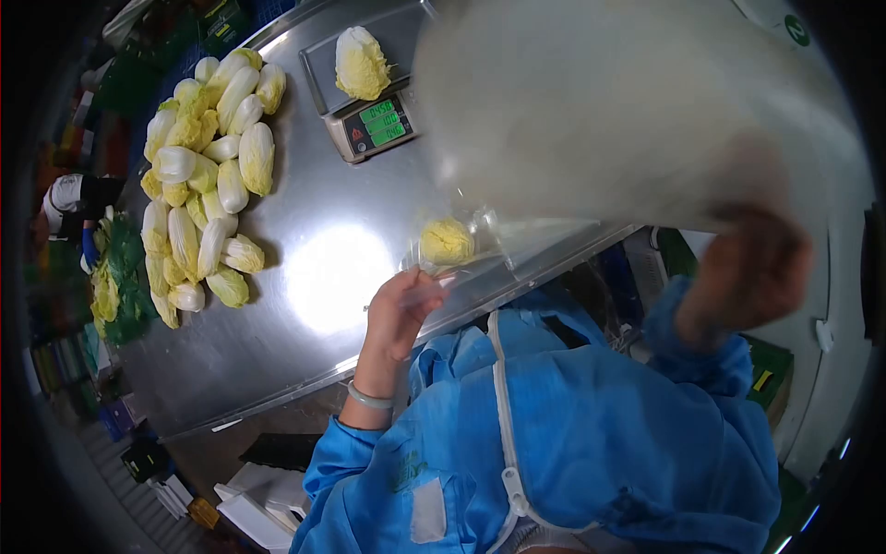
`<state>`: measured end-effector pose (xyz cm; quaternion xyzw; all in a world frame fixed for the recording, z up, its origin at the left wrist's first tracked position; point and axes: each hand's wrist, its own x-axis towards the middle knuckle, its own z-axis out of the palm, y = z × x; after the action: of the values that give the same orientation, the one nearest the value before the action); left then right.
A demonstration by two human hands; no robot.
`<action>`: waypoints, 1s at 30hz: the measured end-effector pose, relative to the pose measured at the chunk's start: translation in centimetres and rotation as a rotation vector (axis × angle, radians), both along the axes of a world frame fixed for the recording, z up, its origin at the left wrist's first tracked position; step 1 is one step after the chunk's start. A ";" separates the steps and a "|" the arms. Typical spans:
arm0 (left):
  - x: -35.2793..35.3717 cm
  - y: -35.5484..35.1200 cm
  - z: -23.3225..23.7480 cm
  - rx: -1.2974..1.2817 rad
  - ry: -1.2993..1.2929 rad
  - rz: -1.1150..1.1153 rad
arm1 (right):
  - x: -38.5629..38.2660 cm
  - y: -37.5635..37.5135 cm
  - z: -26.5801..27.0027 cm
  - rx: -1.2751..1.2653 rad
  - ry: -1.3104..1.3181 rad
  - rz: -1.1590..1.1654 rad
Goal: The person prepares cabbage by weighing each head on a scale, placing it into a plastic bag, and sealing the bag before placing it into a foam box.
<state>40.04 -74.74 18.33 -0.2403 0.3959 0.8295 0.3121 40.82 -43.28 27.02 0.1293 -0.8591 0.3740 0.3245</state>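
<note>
A yellow napa cabbage (pixel 447 242) lies near the front edge of the steel table, with clear plastic film (pixel 494 247) around and beside it. My left hand (pixel 401 309) is just in front of this cabbage, its fingers pinched on the film's edge. At the right, my right hand (pixel 752 272) is raised and smeared by motion, its fingers looking curled closed at the lower edge of a large whitish, see-through sheet (pixel 591 102). That sheet, which looks like plastic film, is blurred and covers the table's far right part.
A digital scale (pixel 377 126) with green readouts carries another napa cabbage (pixel 361 63). Several more cabbages (pixel 208 175) are heaped on the left of the steel table (pixel 305 198). Beyond its left end, a person (pixel 69 203) bends beside green leaves (pixel 125 277). White boxes (pixel 263 503) stand below.
</note>
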 end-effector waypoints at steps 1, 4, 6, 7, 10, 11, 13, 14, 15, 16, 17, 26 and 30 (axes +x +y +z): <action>0.0 -0.3 -0.1 -0.044 -0.012 -0.015 | -0.7 1.0 1.0 0.092 -0.123 0.026; 0.2 -0.5 -0.9 -0.045 0.017 -0.033 | -4.9 1.0 4.0 0.520 -0.334 0.047; 0.2 -0.6 -1.1 -0.034 0.023 -0.047 | -7.6 -0.3 1.6 0.758 -0.054 0.170; 0.2 -0.7 -1.1 -0.033 0.026 -0.050 | -8.1 -0.5 -1.3 0.795 -0.139 0.228; -0.1 -0.8 -0.5 -0.046 0.055 -0.104 | -9.3 -3.6 -7.5 0.278 -0.541 0.528; -0.4 -0.7 -0.4 -0.053 0.070 -0.123 | -9.8 -4.6 -9.1 0.077 -0.663 0.623; -0.7 -1.3 -1.4 -0.063 0.179 -0.073 | -11.0 -5.8 -10.5 0.025 -0.800 0.814; 0.0 -1.8 -1.4 -0.097 0.236 -0.013 | -10.8 -5.4 -10.7 -0.032 -0.808 0.733; 0.6 -1.7 -0.1 -0.129 0.290 0.050 | -10.3 -5.0 -9.6 -0.083 -0.818 0.652; 1.9 -1.7 0.3 -0.181 0.380 0.127 | -9.7 -4.3 -9.0 -0.132 -0.830 0.570; 3.1 -1.8 0.4 -0.206 0.380 0.129 | -8.9 -3.2 -9.3 -0.104 -0.769 0.633; 18.4 3.9 -9.3 -0.127 -0.196 0.015 | 4.0 5.0 -17.1 0.641 -0.393 0.601; 19.9 6.4 -7.9 -0.191 -0.208 0.110 | 7.2 0.3 -12.7 0.534 -0.367 0.611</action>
<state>59.92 -68.39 10.44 -0.3749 0.4249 0.7745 0.2812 48.04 -42.99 14.32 0.3879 -0.8913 0.2347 -0.0037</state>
